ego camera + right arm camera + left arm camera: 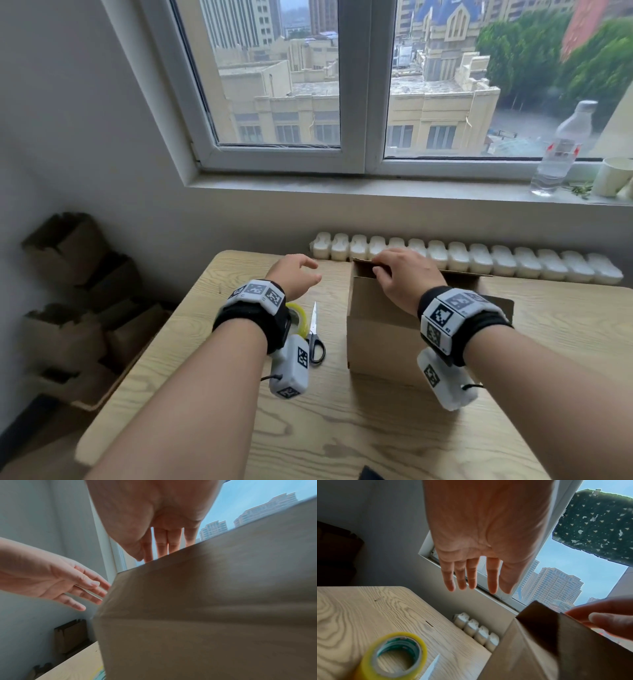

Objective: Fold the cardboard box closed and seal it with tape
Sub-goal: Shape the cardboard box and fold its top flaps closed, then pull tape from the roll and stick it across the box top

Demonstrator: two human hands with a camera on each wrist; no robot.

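Head view: an open brown cardboard box (387, 329) stands on the pale wooden counter (342, 428). Right hand (407, 277) rests on its far flap, fingers gently bent; left hand (294, 274) hovers relaxed, empty. Stiff, likely light; take flaps by their free edges.

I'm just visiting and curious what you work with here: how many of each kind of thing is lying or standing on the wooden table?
Cardboard box: 1
Roll of yellow tape: 1
Scissors: 1
Total: 3
The right hand touches the box's top edge; the left hand holds nothing.
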